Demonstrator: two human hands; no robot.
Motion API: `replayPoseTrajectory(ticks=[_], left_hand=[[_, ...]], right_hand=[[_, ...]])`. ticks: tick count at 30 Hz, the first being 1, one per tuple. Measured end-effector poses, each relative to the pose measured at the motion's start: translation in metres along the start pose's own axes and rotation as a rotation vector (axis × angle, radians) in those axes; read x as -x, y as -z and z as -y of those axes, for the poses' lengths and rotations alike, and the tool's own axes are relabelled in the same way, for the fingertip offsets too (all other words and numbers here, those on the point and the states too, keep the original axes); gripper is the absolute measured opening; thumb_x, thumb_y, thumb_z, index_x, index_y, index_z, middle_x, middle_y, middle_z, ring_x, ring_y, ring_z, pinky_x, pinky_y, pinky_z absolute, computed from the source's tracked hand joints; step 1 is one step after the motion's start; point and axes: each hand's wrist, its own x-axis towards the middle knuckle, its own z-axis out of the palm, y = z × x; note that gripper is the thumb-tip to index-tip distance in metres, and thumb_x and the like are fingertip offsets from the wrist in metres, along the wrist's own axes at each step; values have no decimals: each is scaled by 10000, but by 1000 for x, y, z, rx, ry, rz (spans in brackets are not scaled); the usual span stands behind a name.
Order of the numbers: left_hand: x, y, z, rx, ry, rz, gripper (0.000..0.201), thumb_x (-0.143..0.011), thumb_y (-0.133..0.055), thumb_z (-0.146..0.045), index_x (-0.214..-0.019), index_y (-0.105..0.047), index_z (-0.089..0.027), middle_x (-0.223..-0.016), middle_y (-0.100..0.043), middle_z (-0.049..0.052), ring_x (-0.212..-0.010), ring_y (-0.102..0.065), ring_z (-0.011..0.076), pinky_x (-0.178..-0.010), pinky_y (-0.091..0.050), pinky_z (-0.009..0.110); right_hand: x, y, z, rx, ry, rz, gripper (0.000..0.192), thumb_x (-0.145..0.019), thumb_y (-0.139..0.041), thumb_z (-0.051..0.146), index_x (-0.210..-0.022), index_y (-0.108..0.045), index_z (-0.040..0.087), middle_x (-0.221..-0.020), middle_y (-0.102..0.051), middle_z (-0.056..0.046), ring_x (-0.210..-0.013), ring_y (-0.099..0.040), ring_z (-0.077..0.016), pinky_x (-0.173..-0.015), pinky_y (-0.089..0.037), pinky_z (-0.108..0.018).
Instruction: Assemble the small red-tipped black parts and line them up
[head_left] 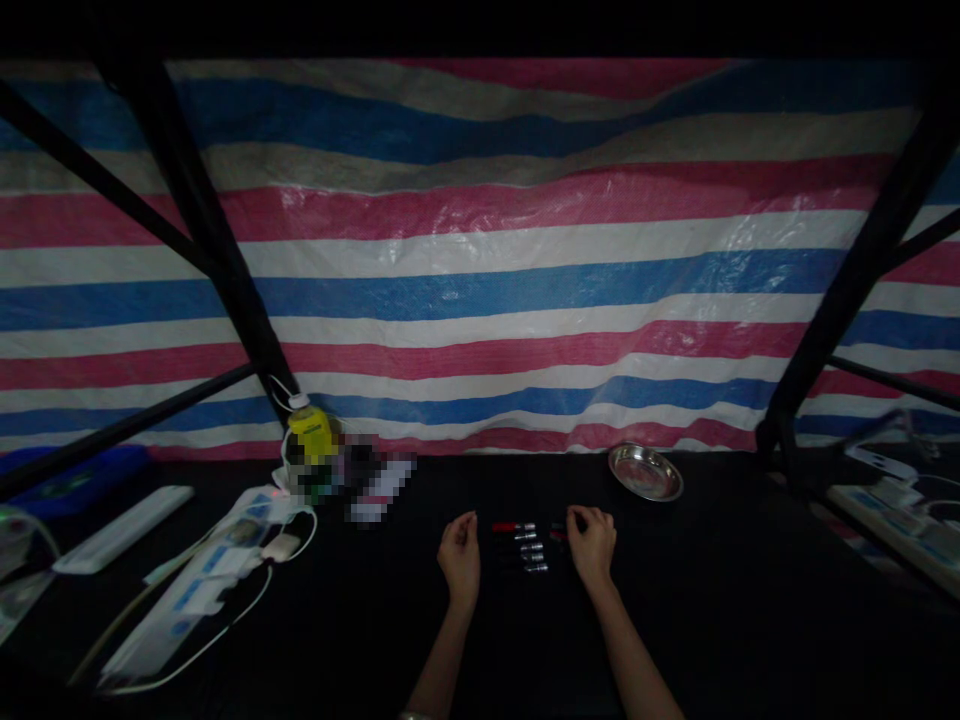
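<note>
1. From my remote seat I see a striped sheet [525, 220] behind the dark worktop [525, 650], with black frame bars [217, 240] slanting at either side.
2. A white power strip [187, 600] with cables lies on the left, near a long white box [124, 530] and a blue object [97, 480]. More white gear [900, 500] sits at the far right; its details blur for me.
3. For containers, I have a yellow bottle [313, 435] with a white cap, standing beside a pixelated patch, and a round metal dish [646, 473] beyond the right hand, its shiny inner floor showing.
4. The small tubes [529, 547] lie in a column between the hands, near each other: the farthest is red with a silver end, the nearer ones dark with silver ends.
5. My left hand [459, 555] has its fingers bunched; my right hand [592, 540] curls beside a small red-and-dark piece [557, 535]. I cannot tell whether either pinches anything.
</note>
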Motion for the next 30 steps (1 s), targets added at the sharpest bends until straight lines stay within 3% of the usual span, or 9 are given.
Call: replayPoseTrajectory(ticks=[16, 21, 30], left_hand=[[-2, -1, 11, 6, -21, -43, 463, -694, -572, -557, -916, -654, -160, -759, -590, 36, -670, -582, 160, -648, -487, 305], [-2, -2, 15, 3, -26, 15, 394, -730, -548, -518, -875, -645, -164, -795, -626, 55, -711, -602, 177, -655, -490, 307], [-3, -1, 18, -18, -60, 8, 362, -754, -523, -498, -864, -629, -171, -832, -632, 65, -741, -603, 182, -665, -486, 309]], right_hand=[[0, 1, -2, -1, 26, -25, 263, -814, -467, 317, -852, -697, 195, -869, -656, -82, -856, -513, -239, -715, -343, -318], [-1, 3, -4, 0, 6, -37, 262, -812, -471, 315, -857, -696, 189, -872, -650, -85, -866, -504, -245, -733, -343, -325], [-4, 3, -8, 10, 31, -51, 270, -813, -464, 309, -855, -697, 179, -858, -650, -89, -821, -499, -233, -718, -353, -315]])
